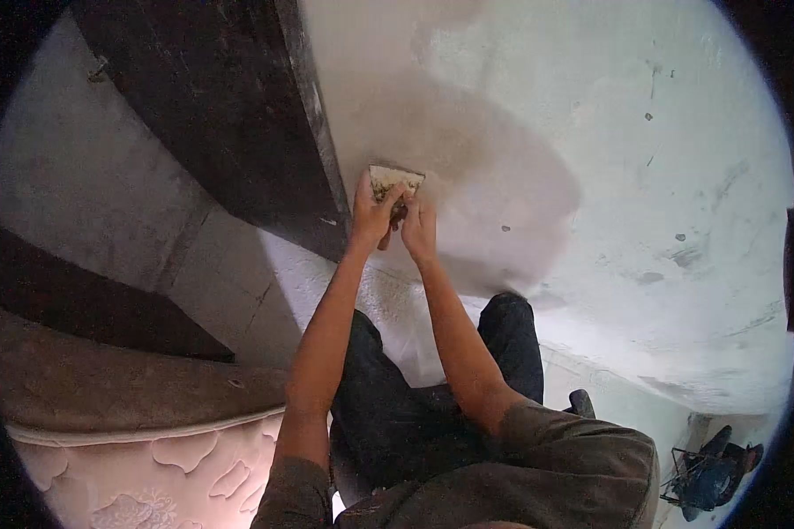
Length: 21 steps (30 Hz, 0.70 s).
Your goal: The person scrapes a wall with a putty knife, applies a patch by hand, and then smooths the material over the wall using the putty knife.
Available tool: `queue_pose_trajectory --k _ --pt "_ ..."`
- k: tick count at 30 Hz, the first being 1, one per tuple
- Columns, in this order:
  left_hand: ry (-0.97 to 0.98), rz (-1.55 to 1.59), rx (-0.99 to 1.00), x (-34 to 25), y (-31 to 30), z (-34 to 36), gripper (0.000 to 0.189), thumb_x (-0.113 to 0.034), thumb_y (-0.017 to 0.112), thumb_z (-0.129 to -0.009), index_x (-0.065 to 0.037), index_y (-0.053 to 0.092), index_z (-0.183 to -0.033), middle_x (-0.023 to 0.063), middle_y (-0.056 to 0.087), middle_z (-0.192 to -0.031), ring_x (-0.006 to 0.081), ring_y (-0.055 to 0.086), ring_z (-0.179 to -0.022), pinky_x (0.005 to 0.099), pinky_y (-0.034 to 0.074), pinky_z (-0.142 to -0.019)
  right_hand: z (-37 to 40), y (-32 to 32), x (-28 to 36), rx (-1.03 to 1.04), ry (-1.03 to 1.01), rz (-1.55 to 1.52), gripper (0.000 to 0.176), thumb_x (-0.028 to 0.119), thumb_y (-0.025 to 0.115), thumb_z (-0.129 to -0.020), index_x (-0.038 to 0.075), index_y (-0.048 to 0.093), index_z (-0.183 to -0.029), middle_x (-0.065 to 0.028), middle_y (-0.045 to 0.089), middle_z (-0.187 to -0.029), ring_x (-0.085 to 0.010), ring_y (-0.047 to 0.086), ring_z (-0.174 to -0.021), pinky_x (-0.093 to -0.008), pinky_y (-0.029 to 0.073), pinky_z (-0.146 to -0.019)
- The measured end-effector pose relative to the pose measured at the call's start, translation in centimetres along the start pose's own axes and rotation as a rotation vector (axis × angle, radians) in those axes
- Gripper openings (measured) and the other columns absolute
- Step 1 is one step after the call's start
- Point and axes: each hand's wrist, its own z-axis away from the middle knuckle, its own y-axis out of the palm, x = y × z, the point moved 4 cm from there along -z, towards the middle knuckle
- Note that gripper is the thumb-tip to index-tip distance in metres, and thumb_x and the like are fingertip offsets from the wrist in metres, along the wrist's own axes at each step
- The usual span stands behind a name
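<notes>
A wide putty knife [386,178] with a pale, stained blade is pressed to or held very near the wall [503,167]. My left hand [368,212] is closed around its left side, the thumb lying over the blade. On the other side, my right hand [420,226] also grips it, fingers near the base of the blade. Part of a brown handle shows below, between the hands. Around the blade, the wall has a darker beige, damp-looking patch that gives way to pale green on the right.
A dark wooden door or panel [229,97] stands just left of my hands. At lower left lies a pink quilted mattress [150,476]. My knees are bent close to the wall. A dark object with thin metal legs [710,476] sits at the lower right.
</notes>
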Motion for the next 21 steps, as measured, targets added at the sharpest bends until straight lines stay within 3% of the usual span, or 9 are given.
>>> queue_pose_trajectory --k 1,3,7,11,13,15,19,21 --pt "-0.059 0.083 -0.005 0.0 0.2 0.1 0.038 -0.027 0.068 -0.086 -0.003 0.048 -0.109 0.0073 0.061 -0.087 0.0149 0.060 -0.069 0.0289 0.050 -0.054 -0.3 -0.1 -0.4 0.000 -0.005 0.003 0.037 0.025 0.035 -0.101 -0.003 0.057 -0.090 -0.0042 0.056 -0.067 -0.0125 0.052 -0.058 -0.0278 0.042 -0.050" --pt "-0.028 0.090 0.013 0.9 0.0 -0.4 0.036 -0.024 0.067 -0.087 -0.003 0.048 -0.110 0.0071 0.060 -0.090 0.0153 0.060 -0.073 0.0295 0.050 -0.060 -0.5 -0.4 -0.2 -0.024 -0.205 0.253 0.036 0.022 0.037 -0.100 -0.004 0.058 -0.085 -0.0041 0.055 -0.063 -0.0115 0.052 -0.056 -0.0275 0.041 -0.049" --pt "-0.069 0.160 0.014 -0.1 0.6 0.5 0.032 -0.017 0.066 -0.088 -0.004 0.049 -0.112 0.0062 0.060 -0.096 0.0151 0.059 -0.083 0.0302 0.050 -0.072 -0.5 -0.7 -0.1 -0.034 -0.114 0.234 0.039 0.023 0.037 -0.100 -0.004 0.058 -0.080 -0.0076 0.056 -0.060 -0.0134 0.053 -0.055 -0.0305 0.042 -0.049" --pt "-0.096 0.264 -0.010 2.6 1.1 0.5 0.030 -0.014 0.065 -0.088 -0.004 0.049 -0.111 0.0051 0.060 -0.097 0.0148 0.058 -0.084 0.0296 0.050 -0.072 -0.3 -1.1 1.2 -0.080 -0.185 0.290 0.041 0.023 0.037 -0.099 -0.005 0.058 -0.078 -0.0160 0.057 -0.060 -0.0189 0.055 -0.056 -0.0366 0.043 -0.053" --pt "-0.087 0.493 0.016 2.7 1.8 0.7 0.027 -0.013 0.064 -0.089 -0.004 0.049 -0.110 0.0047 0.059 -0.099 0.0138 0.059 -0.085 0.0281 0.050 -0.072 -0.1 -1.4 1.6 -0.124 -0.217 0.315 0.041 0.023 0.037 -0.098 -0.006 0.058 -0.078 -0.0189 0.057 -0.062 -0.0213 0.056 -0.056 -0.0384 0.043 -0.054" --pt "-0.140 0.534 0.008 2.6 2.2 1.2 0.026 -0.012 0.064 -0.089 -0.005 0.049 -0.109 0.0047 0.059 -0.099 0.0133 0.059 -0.087 0.0273 0.050 -0.072 -0.2 -1.6 1.4 -0.084 -0.090 0.309 0.040 0.021 0.037 -0.097 -0.007 0.058 -0.078 -0.0225 0.057 -0.063 -0.0250 0.056 -0.056 -0.0405 0.043 -0.056" --pt "-0.199 0.697 -0.010 2.5 3.1 1.9 0.024 -0.011 0.065 -0.089 -0.005 0.050 -0.107 0.0050 0.059 -0.100 0.0125 0.059 -0.090 0.0260 0.050 -0.072 0.3 -1.7 1.8 -0.112 -0.100 0.294 0.037 0.021 0.038 -0.096 -0.006 0.057 -0.080 -0.0239 0.056 -0.064 -0.0281 0.055 -0.055 -0.0422 0.042 -0.056" --pt "-0.186 0.685 -0.035 3.0 3.2 2.1 0.024 -0.010 0.065 -0.088 -0.005 0.051 -0.107 0.0048 0.059 -0.101 0.0126 0.059 -0.090 0.0262 0.050 -0.073 0.3 -1.7 1.8 -0.077 -0.083 0.373 0.033 0.023 0.034 -0.098 -0.002 0.055 -0.090 -0.0263 0.059 -0.082 -0.0459 0.057 -0.076 -0.0479 0.044 -0.066"
